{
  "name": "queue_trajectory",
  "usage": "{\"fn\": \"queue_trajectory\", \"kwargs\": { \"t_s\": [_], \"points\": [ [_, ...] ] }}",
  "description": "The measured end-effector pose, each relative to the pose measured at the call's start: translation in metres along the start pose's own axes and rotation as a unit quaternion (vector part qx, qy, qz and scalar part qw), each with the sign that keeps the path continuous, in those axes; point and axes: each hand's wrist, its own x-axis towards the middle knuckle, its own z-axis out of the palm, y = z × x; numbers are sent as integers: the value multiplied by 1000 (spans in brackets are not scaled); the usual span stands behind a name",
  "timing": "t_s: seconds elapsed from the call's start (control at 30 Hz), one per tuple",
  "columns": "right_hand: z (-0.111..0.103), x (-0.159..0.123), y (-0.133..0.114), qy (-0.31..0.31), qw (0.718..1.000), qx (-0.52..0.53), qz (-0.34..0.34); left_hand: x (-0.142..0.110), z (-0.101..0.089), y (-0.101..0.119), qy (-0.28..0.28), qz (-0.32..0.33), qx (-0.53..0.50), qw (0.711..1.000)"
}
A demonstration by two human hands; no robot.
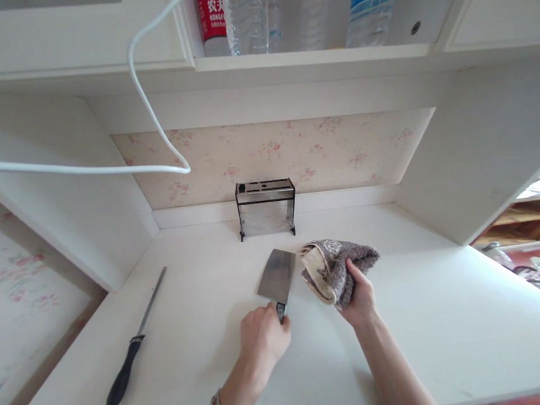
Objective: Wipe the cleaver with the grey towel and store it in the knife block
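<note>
My left hand [264,335] is wrapped round the black handle of a cleaver [277,275], whose broad steel blade points away from me above the white counter. In my right hand [359,296] is a folded grey and beige towel [336,269], gripped with the thumb on top. The towel is close to the right of the blade; I cannot tell whether they touch. On the left of the counter lies a sharpening steel [135,346] with a black handle. Behind the cleaver, near the back wall, stands a knife block [267,209] with clear sides and slots in its top.
The white counter [433,314] is bounded by side panels. Overhead, an open cupboard holds several plastic bottles [247,14]. A white cable [146,106] hangs across the upper left. Beyond the counter at right are wooden shelves [534,218] and glassware.
</note>
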Motion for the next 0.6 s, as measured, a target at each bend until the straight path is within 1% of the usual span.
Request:
{"fn": "queue_trajectory", "kwargs": {
  "t_s": [0.13,0.27,0.37,0.5,0.57,0.6],
  "points": [
    [1,-5,1,-14,1000,-9,-1,1,1,17,-8,42,-4,999],
    [0,-11,1,-31,999,-10,-9,4,10,32,-26,67,-37,997],
    [-2,-16,1,-50,999,-10,-6,6,16,39,-31,71,-55,995],
    [-6,-20,3,-55,998,-10,-7,7,15,38,-37,71,-66,995],
    [-8,-22,3,-41,999,-28,-19,6,9,31,-39,68,-87,993],
    [-10,-23,3,-32,998,-42,-31,5,4,25,-43,72,-116,990]
  ]
}}
